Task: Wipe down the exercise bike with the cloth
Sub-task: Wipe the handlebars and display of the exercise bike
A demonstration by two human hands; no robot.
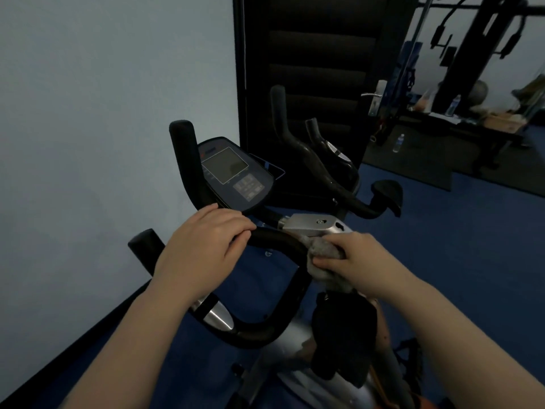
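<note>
The bike (283,335) is standing in the middle foreground on a blue floor (442,261), close beside a pale wall (88,113) on its left. Its black handlebar (274,237) is looping across the centre, with padded ends rising at the upper left and lower left. A grey cloth (323,267) is lying bunched against the handlebar's right bend, just below a silver bracket (312,225) that is joining the bar to the post.

The right hand (351,261) is gripping the cloth, fingers curled round it and pressing it to the bar. The left hand (203,246) is holding the handlebar further left, fingers wrapped over the top of the tube, well apart from the cloth. Both forearms are reaching in from the bottom edge.

Just above the left hand, the console (233,172) is tilting toward the camera, showing a dark screen and a block of buttons beneath it. A dark seat-like pad (345,335) is sitting low at the right, beneath the right wrist, over the silver body.

Behind the bike a dark door (309,69) with a metal handle (374,95) is standing at the back, and a mirror beside it seems to be reflecting a second handlebar and pad (386,193). Farther right, black gym equipment (477,54) is standing at the back, with a bottle (398,143) on the floor near it and another bottle (452,105) among cluttered things too blurred to tell.
</note>
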